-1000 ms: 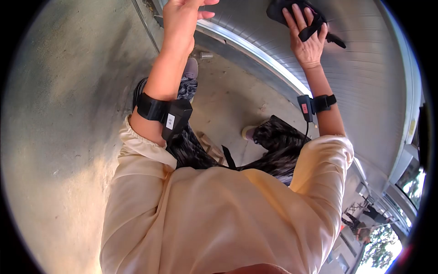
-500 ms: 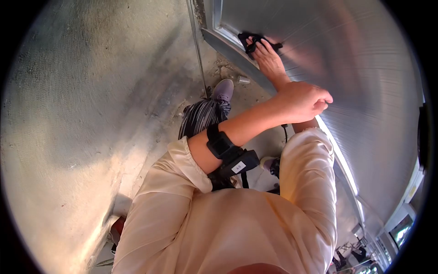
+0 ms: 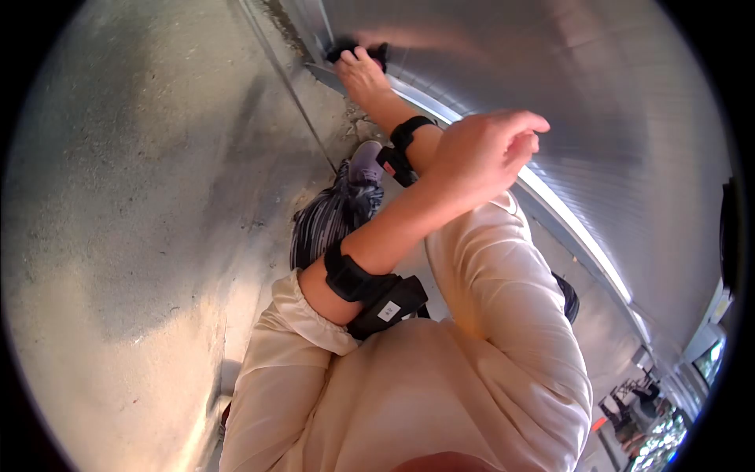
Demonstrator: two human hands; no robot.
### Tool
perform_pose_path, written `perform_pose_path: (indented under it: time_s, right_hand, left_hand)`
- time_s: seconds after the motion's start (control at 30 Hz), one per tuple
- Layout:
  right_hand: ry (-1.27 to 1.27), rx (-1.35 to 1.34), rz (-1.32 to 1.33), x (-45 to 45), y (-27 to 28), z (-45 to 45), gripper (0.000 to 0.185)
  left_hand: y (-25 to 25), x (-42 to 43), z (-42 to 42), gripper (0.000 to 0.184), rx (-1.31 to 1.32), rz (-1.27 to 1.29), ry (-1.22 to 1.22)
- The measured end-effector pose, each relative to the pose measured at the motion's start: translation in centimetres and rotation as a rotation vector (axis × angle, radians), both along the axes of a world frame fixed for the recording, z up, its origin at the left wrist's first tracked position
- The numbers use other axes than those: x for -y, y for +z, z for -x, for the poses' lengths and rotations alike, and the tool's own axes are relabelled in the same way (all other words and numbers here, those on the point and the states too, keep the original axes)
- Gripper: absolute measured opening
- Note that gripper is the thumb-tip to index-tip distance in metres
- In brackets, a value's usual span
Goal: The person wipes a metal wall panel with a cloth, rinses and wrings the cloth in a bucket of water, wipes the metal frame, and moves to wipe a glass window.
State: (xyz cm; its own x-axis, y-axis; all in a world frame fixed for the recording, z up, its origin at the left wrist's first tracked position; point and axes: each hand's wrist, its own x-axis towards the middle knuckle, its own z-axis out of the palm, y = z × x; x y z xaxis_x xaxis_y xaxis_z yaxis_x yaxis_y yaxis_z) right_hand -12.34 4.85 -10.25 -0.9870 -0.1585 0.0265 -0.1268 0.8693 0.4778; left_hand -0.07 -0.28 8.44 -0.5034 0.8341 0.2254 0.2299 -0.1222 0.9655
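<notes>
My right hand [image 3: 363, 77] presses a dark, bunched black cloth [image 3: 381, 55] against the lower corner of a shiny metal panel [image 3: 503, 55], next to its frame. Its fingers lie over the cloth and hide part of it. Across the right forearm, nearer the camera, comes my left hand [image 3: 491, 153]. It holds nothing that I can see; one finger is stretched out and the others are loosely curled, with a gap between. Black straps with small boxes are on both forearms, one black box [image 3: 387, 308] on the left and another [image 3: 395, 165] on the right.
A concrete surface [image 3: 141, 197] fills the left side, with a thin straight groove [image 3: 291, 86] running down it. A purple shoe [image 3: 364, 164] and striped trousers [image 3: 330, 216] show below my arms. A bright metal edge [image 3: 566, 208] borders the panel. Blurred objects [image 3: 629, 401] stand at lower right.
My right hand has slid the black cloth left and slightly up along the panel to its corner. My left hand has shifted left and up, its fingers looser than before.
</notes>
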Motion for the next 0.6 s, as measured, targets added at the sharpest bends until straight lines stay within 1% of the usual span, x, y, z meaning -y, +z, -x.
perform_pose_path:
  time_s: [0.1, 0.13, 0.17, 0.23, 0.3, 0.37, 0.4, 0.5, 0.57, 0.6]
  right_hand:
    - [-0.136, 0.052, 0.043, 0.8, 0.5, -0.3, 0.025]
    - [-0.168, 0.021, 0.048, 0.9, -0.1, -0.3, 0.024]
    - [-0.188, -0.015, 0.054, 0.7, -0.6, -0.5, 0.023]
    - [-0.184, 0.009, 0.036, 0.2, 0.0, -1.9, 0.022]
    - [-0.209, -0.029, 0.081, -0.5, -0.2, -3.4, 0.022]
    - [-0.267, 0.029, 0.104, -1.3, -0.5, -5.1, 0.022]
    - [-0.275, 0.015, 0.088, -1.8, -0.8, -6.2, 0.022]
    - [-0.308, 0.021, 0.067, -2.6, -0.7, -10.4, 0.024]
    - [-0.311, 0.0, 0.038, -4.1, -0.7, -14.0, 0.024]
    - [-0.308, -0.01, -0.303, -4.9, -1.7, -16.3, 0.024]
  left_hand:
    - [-0.5, -0.6, -0.4, 0.022, 0.007, 0.028, -0.067]
    - [-0.4, -0.7, -0.6, 0.023, 0.024, 0.071, -0.101]
    - [-0.4, -0.9, -1.1, 0.023, 0.027, 0.068, -0.122]
    - [-0.5, -0.8, -1.7, 0.023, -0.039, 0.1, -0.179]
    - [-1.3, -1.1, -2.2, 0.022, -0.092, 0.115, -0.217]
    - [-1.6, -1.4, -2.5, 0.021, -0.096, 0.135, -0.23]
    - [-1.9, -1.6, -2.5, 0.021, -0.105, 0.141, -0.223]
    - [-3.3, -1.2, -2.7, 0.021, -0.122, 0.071, -0.207]
    - [-3.8, -1.3, -3.2, 0.018, -0.012, -0.029, -0.181]
    - [-2.0, -0.3, -3.0, 0.02, -0.185, 0.068, -0.154]
